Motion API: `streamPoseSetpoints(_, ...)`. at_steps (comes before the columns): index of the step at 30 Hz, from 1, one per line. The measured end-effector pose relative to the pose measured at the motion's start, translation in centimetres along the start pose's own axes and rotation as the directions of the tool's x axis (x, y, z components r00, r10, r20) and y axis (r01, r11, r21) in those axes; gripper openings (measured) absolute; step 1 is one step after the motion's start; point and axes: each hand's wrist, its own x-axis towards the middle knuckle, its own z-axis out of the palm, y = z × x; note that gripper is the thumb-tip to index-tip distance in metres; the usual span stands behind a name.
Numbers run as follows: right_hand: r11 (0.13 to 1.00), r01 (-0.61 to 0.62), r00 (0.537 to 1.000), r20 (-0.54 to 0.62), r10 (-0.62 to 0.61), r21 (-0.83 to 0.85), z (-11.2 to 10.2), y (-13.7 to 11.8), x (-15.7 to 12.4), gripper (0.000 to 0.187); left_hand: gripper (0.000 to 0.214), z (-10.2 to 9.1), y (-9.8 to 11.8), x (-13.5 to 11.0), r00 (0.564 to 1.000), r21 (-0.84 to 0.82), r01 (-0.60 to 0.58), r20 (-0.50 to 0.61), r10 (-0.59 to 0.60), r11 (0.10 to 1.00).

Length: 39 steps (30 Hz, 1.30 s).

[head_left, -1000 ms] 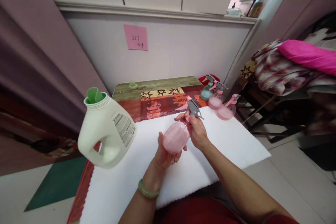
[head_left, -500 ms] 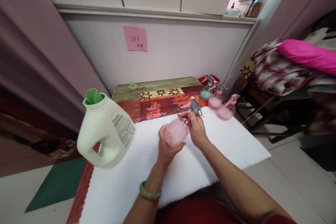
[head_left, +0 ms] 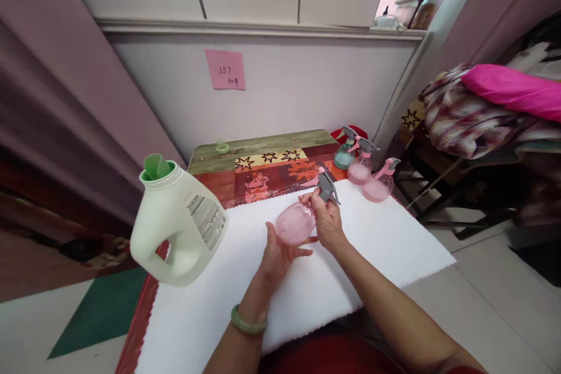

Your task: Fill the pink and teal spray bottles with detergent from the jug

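Observation:
A pink see-through spray bottle [head_left: 296, 224] with a grey and pink trigger head tilts over the white cloth, its base toward the lower left. My right hand [head_left: 326, 219] is closed around its neck, just under the spray head. Beneath the base, my left hand [head_left: 280, 254] lies open with its fingers spread; whether it touches the bottle I cannot tell. Pinkish liquid or foam shows inside the bottle. To the left of my hands stands a large pale green jug [head_left: 175, 228] with a handle hole and a green spout in its uncapped mouth.
At the table's back right stand a teal spray bottle [head_left: 345, 156] and two pink ones, the nearer pink bottle [head_left: 378, 187] partly filled. A pale green cap [head_left: 222, 146] lies near the back edge. A chair with piled clothes [head_left: 464, 105] is to the right.
My left hand has loosened from the bottle's base and its fingers have spread. My right hand keeps its hold on the neck.

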Motion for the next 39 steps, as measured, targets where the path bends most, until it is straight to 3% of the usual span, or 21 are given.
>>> streamPoseSetpoints(4, 1.000, 0.010, 0.997, 0.074, -0.008, -0.022, -0.2, 0.0, -0.2, 0.029, 0.090, -0.4, 0.1, 0.1, 0.996, 0.046, 0.064, 0.064, -0.067, 0.997)
streamPoseSetpoints(9, 0.995, 0.007, 1.000, 0.019, -0.005, -0.100, -0.3, -0.3, -0.2, 0.034, 0.074, -0.6, 0.0, 0.0, 0.987, 0.183, -0.160, 0.007, 0.162, 0.970)
streamPoseSetpoints(13, 0.993, -0.020, 0.999, -0.050, 0.014, -0.115, -0.1, -0.5, -0.3, 0.035, 0.102, -0.6, -0.6, 0.1, 0.943, 0.307, -0.307, -0.030, 0.332, 0.901)
streamPoseSetpoints(17, 0.996, 0.027, 0.995, -0.090, -0.035, -0.089, 0.5, -0.6, -0.7, 0.030, 0.118, 0.2, -0.9, 0.2, 0.919, 0.336, -0.370, -0.007, 0.395, 0.866)
streamPoseSetpoints(21, 0.999, 0.041, 0.999, -0.019, -0.042, -0.030, 0.6, -0.3, -0.8, 0.026, 0.088, 0.7, -0.6, 0.0, 0.955, 0.165, -0.292, 0.096, 0.279, 0.942)
streamPoseSetpoints(25, 0.999, 0.021, 1.000, 0.006, -0.021, -0.025, 0.3, -0.1, -0.8, 0.030, 0.098, -0.3, -0.3, -0.1, 1.000, 0.175, -0.011, 0.025, 0.007, 0.984)
streamPoseSetpoints(27, 0.999, 0.007, 1.000, 0.010, -0.007, -0.047, 0.1, -0.2, -0.6, 0.031, 0.093, -0.8, -0.4, 0.0, 1.000, 0.213, 0.026, 0.001, -0.027, 0.977)
streamPoseSetpoints(32, 0.992, -0.026, 0.999, -0.044, 0.021, -0.121, -0.4, -0.4, -0.2, 0.031, 0.075, -1.1, -0.7, 0.1, 0.986, 0.330, -0.139, -0.040, 0.161, 0.934)
streamPoseSetpoints(36, 0.990, -0.047, 0.992, -0.119, 0.030, -0.135, -0.5, 0.0, -0.1, 0.036, 0.087, -1.3, -0.7, 0.3, 0.926, 0.503, -0.282, -0.080, 0.369, 0.817)
streamPoseSetpoints(39, 0.997, -0.010, 0.992, -0.128, 0.000, -0.081, -0.4, 0.1, -0.3, 0.035, 0.108, -1.0, -0.7, 0.3, 0.888, 0.534, -0.344, -0.084, 0.453, 0.773)
